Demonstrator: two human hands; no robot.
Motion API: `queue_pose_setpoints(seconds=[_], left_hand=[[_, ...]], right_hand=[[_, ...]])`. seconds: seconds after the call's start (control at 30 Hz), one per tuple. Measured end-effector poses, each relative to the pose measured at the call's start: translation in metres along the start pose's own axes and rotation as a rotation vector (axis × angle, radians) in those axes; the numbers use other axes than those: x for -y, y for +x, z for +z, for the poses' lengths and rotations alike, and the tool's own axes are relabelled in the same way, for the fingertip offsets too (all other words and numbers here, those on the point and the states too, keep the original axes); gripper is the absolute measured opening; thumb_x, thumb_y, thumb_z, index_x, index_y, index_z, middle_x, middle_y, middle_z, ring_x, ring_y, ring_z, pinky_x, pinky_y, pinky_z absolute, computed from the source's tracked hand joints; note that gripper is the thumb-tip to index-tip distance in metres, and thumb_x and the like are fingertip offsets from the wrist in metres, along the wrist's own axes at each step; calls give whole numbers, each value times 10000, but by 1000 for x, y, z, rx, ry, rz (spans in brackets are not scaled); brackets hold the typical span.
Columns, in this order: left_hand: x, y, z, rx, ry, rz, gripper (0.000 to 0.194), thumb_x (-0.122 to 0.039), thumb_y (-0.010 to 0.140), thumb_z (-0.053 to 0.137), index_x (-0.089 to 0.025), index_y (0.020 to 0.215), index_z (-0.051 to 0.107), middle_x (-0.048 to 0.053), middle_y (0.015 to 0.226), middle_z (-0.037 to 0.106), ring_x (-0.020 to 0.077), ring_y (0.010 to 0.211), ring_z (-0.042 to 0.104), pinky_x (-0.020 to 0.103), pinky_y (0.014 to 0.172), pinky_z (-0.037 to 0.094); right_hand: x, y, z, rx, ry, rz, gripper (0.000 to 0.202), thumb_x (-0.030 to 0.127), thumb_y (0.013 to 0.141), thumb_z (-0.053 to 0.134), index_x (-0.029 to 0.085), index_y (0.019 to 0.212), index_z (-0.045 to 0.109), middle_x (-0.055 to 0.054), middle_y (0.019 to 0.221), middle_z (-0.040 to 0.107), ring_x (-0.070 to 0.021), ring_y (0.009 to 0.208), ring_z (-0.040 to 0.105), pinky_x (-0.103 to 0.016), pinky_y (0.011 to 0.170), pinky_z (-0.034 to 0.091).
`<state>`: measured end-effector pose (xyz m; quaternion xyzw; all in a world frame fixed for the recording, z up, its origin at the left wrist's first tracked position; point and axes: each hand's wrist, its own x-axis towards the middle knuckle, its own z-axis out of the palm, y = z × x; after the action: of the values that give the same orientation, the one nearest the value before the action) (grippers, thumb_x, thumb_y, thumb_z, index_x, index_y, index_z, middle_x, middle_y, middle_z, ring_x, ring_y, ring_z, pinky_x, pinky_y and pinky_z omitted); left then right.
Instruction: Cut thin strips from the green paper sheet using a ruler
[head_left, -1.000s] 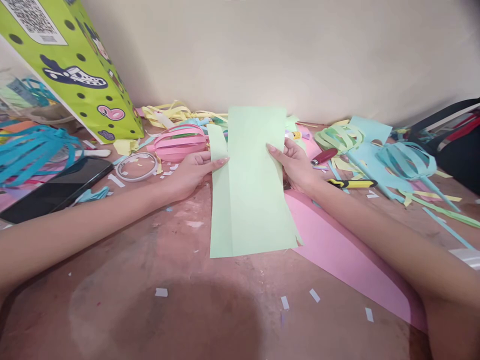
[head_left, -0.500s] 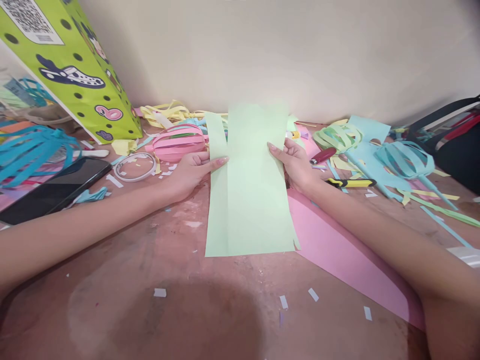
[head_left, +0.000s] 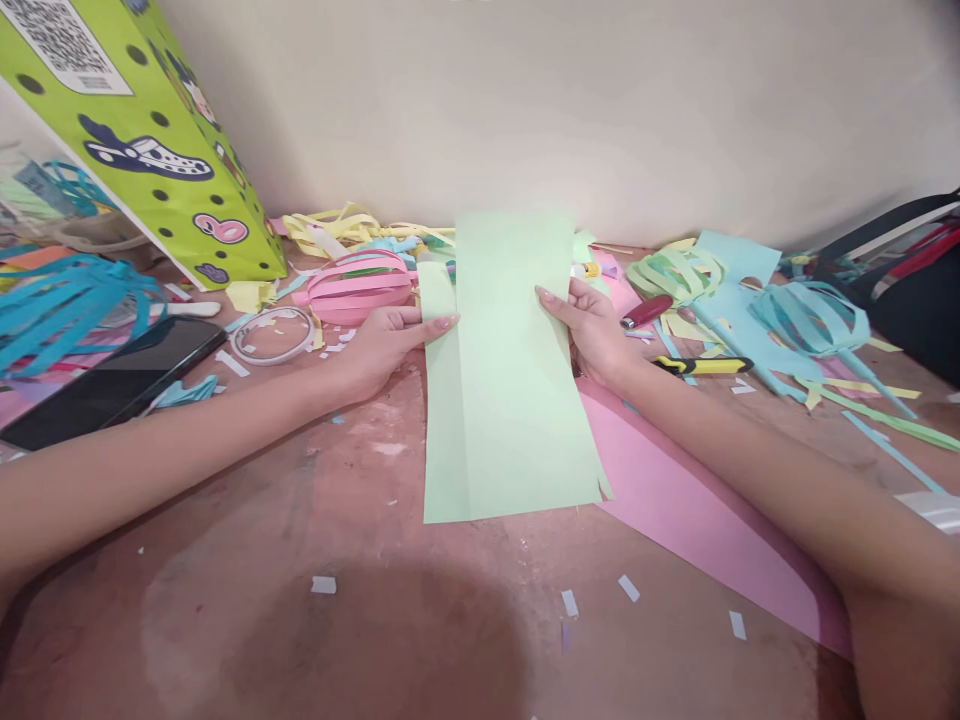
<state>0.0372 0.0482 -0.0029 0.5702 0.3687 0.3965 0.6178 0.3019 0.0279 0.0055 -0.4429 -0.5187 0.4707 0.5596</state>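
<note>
A pale green sheet of paper (head_left: pixel 517 400) is held up between my two hands, with a crease running down its left side. My left hand (head_left: pixel 390 345) pinches the left edge, thumb in front and fingers behind. On the opposite edge my right hand (head_left: pixel 589 325) grips it the same way. A small notch cuts into the paper's lower right corner. Under my right forearm lies a pink sheet of paper (head_left: pixel 697 510). Beside my left hand rests a pink paper-strip lantern (head_left: pixel 356 290).
A green patterned bag (head_left: pixel 180 170) stands at the left near the wall. Around it are a black phone (head_left: pixel 112 385), a tape roll (head_left: pixel 271 337) and blue paper strips (head_left: pixel 75 300). To the right lie a yellow cutter (head_left: pixel 705 366), a red-handled tool (head_left: pixel 647 311) and a blue paper lantern (head_left: pixel 810 320).
The green sheet's lower end has swung slightly right, and its upper left strip has bent down lower. Both hands keep their hold in nearly the same place.
</note>
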Motion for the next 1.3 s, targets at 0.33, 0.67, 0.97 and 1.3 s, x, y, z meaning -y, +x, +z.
queue_pose_setpoints(seconds=[0.33,0.67,0.97,1.3], left_hand=[[2,-1,-1,-7,40,45,424,-580,802,909,-213,1011,870,84,1163,838,295,1182,756,369,1004,604],[-2,0,0,28,20,-28,414,-548,740,961,-188,920,865,99,1068,849,268,948,801,341,806,654],[-2,-2,1,13,5,-26,362,-507,774,951,-205,957,869,73,1083,850,231,984,802,307,863,646],[-1,-2,1,-18,37,-16,429,-528,777,941,-195,1035,859,94,1157,839,250,1001,807,307,803,661]], right_hand=[[-2,1,1,-11,19,-19,467,545,725,924,274,941,610,5,959,797,-227,942,776,-389,834,675],[4,-1,3,-37,89,22,516,544,660,980,270,901,616,34,855,779,-184,767,749,-331,694,658],[-5,3,-1,-3,61,-10,526,590,709,944,275,998,639,22,903,806,-213,818,780,-374,744,674],[-9,4,-3,-16,53,-21,548,608,708,936,289,994,594,30,877,793,-252,908,795,-427,814,686]])
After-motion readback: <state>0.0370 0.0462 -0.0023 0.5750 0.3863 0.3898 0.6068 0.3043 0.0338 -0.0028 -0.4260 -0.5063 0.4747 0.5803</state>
